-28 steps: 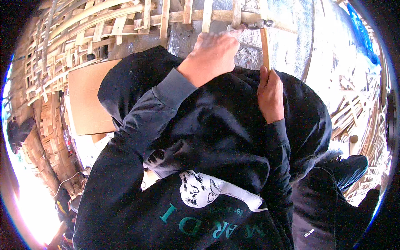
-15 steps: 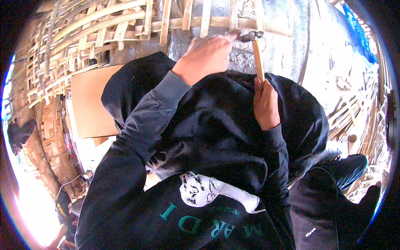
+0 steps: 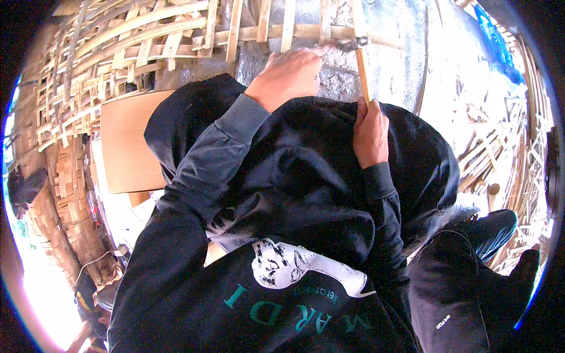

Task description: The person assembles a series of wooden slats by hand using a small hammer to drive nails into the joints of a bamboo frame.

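Woven bamboo lattice [image 3: 147,35] backdrop, right hand [image 3: 369,132] grip clenching hammer [image 3: 360,65], left hand [image 3: 289,76] fingers pinched

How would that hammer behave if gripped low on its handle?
Probably top-heavy: the hammer has a small metal head on a long thin wooden handle, and the right hand holds it low. Likely stiff. The bare wood probably isn't slippery.

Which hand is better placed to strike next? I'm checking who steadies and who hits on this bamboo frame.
The right hand, probably: it grips the hammer by its wooden handle, head up at the bamboo strip. The left hand is busy, fingertips pinched at the strip beside the hammer head.
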A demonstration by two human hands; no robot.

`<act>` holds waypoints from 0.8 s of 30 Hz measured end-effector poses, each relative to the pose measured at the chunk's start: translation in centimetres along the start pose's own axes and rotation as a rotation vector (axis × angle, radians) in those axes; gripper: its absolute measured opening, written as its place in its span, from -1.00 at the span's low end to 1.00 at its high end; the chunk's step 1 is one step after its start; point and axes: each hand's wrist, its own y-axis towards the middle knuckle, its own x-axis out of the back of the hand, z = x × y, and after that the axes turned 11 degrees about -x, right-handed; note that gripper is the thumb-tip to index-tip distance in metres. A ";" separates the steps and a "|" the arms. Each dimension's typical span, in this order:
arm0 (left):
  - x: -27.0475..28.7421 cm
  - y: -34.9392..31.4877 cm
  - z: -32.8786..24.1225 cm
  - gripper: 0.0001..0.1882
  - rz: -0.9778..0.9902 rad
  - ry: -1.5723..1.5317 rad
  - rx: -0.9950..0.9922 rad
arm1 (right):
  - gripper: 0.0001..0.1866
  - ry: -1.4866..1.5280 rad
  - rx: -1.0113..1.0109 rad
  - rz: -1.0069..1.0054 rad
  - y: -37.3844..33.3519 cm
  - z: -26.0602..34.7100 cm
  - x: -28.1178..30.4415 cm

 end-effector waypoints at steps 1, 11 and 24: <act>-0.1 -0.1 0.3 -0.32 0.030 0.002 0.018 | -0.68 0.008 -0.064 0.010 -0.2 0.5 0.3; -0.4 -0.1 0.7 -0.25 -0.023 -0.010 0.035 | -0.68 -0.028 -0.055 0.094 -1.1 0.3 0.3; -2.1 1.8 1.2 -0.58 -0.328 -0.012 -0.045 | -0.60 0.082 -0.028 0.004 -0.5 -2.3 3.4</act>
